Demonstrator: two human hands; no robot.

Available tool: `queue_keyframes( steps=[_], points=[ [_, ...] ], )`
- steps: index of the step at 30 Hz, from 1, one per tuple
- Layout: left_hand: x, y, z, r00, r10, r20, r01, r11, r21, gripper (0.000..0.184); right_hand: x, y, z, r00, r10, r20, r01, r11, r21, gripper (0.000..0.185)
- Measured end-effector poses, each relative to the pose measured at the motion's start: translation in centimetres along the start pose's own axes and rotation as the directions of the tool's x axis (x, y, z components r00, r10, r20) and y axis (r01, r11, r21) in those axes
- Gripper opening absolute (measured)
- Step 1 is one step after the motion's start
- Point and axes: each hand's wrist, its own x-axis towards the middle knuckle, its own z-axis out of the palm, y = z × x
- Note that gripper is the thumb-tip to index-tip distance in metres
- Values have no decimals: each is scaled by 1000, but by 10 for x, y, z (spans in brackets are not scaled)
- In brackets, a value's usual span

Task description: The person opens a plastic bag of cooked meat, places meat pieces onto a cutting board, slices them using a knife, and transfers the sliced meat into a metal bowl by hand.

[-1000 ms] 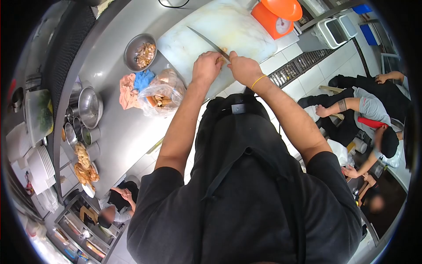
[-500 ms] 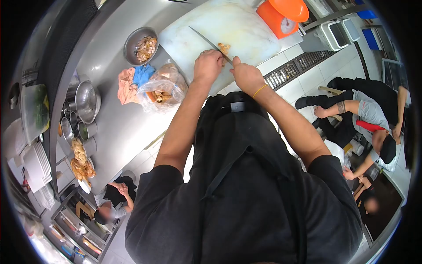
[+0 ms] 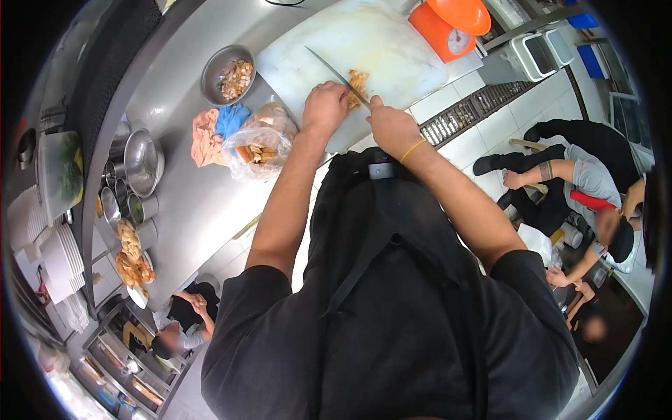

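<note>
My right hand point(image 3: 393, 128) is closed around the handle of a long knife point(image 3: 329, 65), its blade pointing to the upper left over the white cutting board point(image 3: 308, 35). Browned pieces of meat point(image 3: 359, 82) lie on the board on both sides of the blade. Close to the blade, my left hand point(image 3: 326, 107) has its fingers curled and pressed on the meat near the board's front edge; the fingertips are partly hidden. To the left are a metal bowl point(image 3: 229, 75) of chopped meat and an open clear plastic bag point(image 3: 266, 136) with larger browned pieces inside.
Pink cloth point(image 3: 206, 136) and blue cloth point(image 3: 232, 119) lie beside the bag. An orange scale point(image 3: 437, 35) stands behind the board's right side. Metal bowls point(image 3: 143, 161) and a plate of cooked chicken point(image 3: 133, 266) sit along the left counter. Other people point(image 3: 595, 182) are at right and lower left.
More meat shows on the board beyond the blade. The knife has shifted slightly right and down, and my left hand a little left. The hold on the knife is the same.
</note>
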Motion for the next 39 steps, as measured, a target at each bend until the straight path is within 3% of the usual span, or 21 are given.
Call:
queue_keyframes(
  steps=[4,13,19,25,31,39],
  points=[
    [4,-8,5,999,46,2,-46,999,-27,19,11,5,10,999,-27,-19,28,998,65,27],
    [-10,4,-13,995,-72,75,75,997,-27,31,-17,-13,-34,998,-10,64,12,1000,-21,28],
    [-11,0,-3,1000,10,25,-10,1000,-12,26,-32,-6,-1,996,29,88,-32,999,31,28],
    [-8,-9,1,999,34,41,-31,997,-64,24,10,-6,16,1000,18,3,-18,997,81,29],
    [-18,-6,-2,999,-35,-7,34,993,-111,29,2,-12,-14,999,-39,7,38,999,25,30],
    [-22,-8,-2,996,-84,8,84,996,-16,22,-35,-10,-14,997,-39,65,42,998,-50,25]
  ],
)
